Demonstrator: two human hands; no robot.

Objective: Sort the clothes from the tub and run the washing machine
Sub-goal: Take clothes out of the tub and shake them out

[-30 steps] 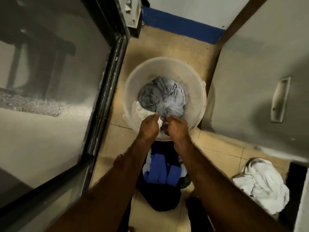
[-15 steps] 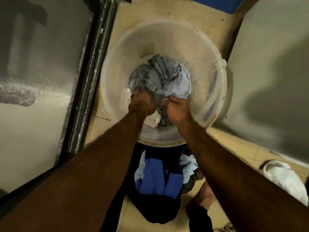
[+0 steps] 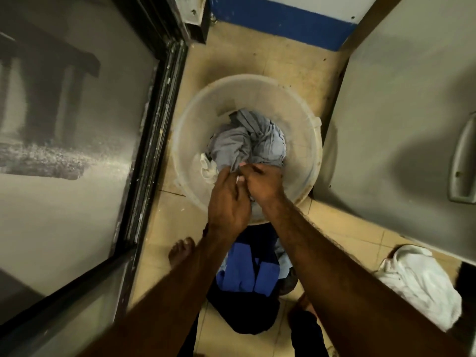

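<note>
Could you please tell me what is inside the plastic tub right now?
A crumpled grey-blue garment and a small white cloth beside it; anything beneath them is covered.

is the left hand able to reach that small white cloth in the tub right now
Probably yes: the white cloth lies mostly uncovered in the tub, just beside the left hand, with the grey garment next to it, not over it.

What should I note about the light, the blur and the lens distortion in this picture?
Head view: the light is dim and warm; the wide lens bows the black door frame and the grey panel; the forearms near the bottom edge are smeared by blur, while the tub and the grey-blue cloth look fairly sharp; the glass pane shows hazy, grainy reflections.
</note>
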